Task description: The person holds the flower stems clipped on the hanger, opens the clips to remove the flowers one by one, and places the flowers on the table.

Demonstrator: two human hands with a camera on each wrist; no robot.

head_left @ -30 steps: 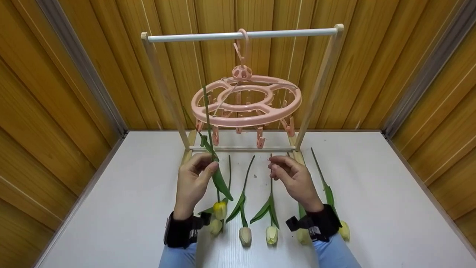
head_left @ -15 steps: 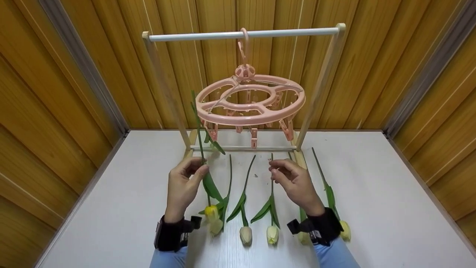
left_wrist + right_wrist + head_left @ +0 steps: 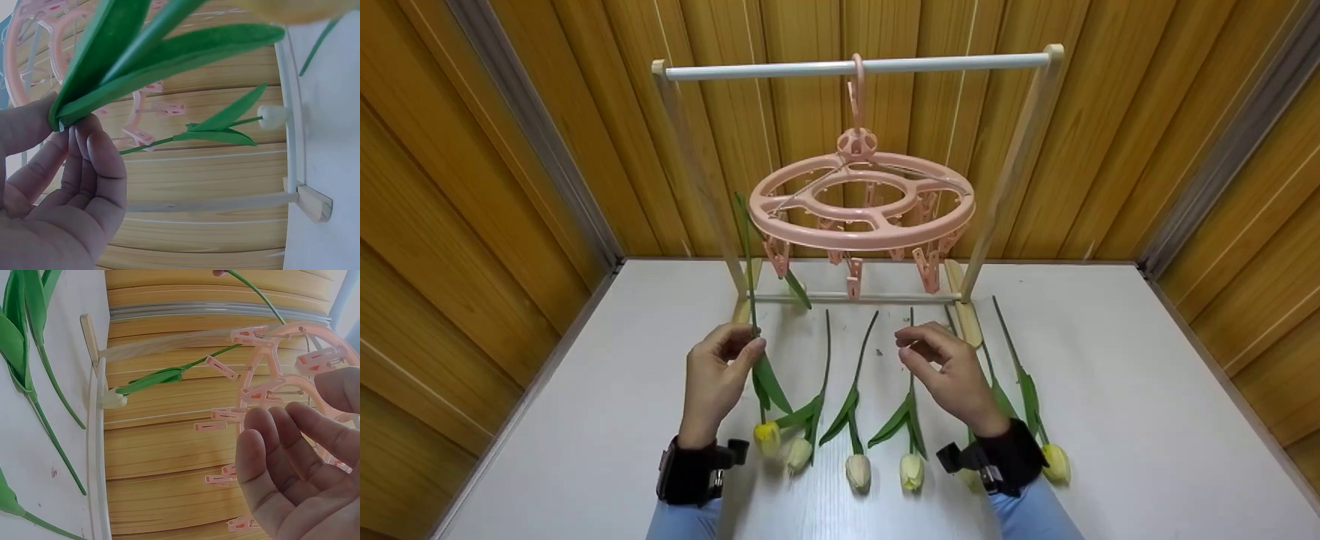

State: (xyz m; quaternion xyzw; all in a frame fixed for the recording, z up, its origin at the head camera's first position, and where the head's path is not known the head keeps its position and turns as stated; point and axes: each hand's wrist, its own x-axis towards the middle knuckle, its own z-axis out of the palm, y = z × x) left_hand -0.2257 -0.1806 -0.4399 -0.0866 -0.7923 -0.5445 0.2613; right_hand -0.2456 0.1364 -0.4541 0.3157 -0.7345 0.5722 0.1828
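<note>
My left hand (image 3: pixel 721 379) pinches the stem of a yellow tulip (image 3: pixel 767 437) between thumb and fingers. The bloom points down towards me, and the bare stem rises left of a round pink clip hanger (image 3: pixel 862 238). In the left wrist view, long green leaves (image 3: pixel 169 59) spread just above the fingertips. A white tulip (image 3: pixel 225 134) hangs head down behind, its stem end at a pink clip (image 3: pixel 139 136); in the head view it is mostly hidden. My right hand (image 3: pixel 952 375) hovers in front of the hanger, fingers loosely bent, holding nothing.
The hanger hooks over the white bar (image 3: pixel 945 63) of a wooden stand (image 3: pixel 1020 172), with several clips dangling. On the white table (image 3: pixel 585 450) several tulips lie in a row, blooms towards me, including a pale one (image 3: pixel 858 473) and a yellow one (image 3: pixel 1056 463). Wood-look panels enclose the back and sides.
My left hand has moved left and slightly towards me with the yellow tulip. The hanger has turned, its front clips shifting left. My right hand has barely moved.
</note>
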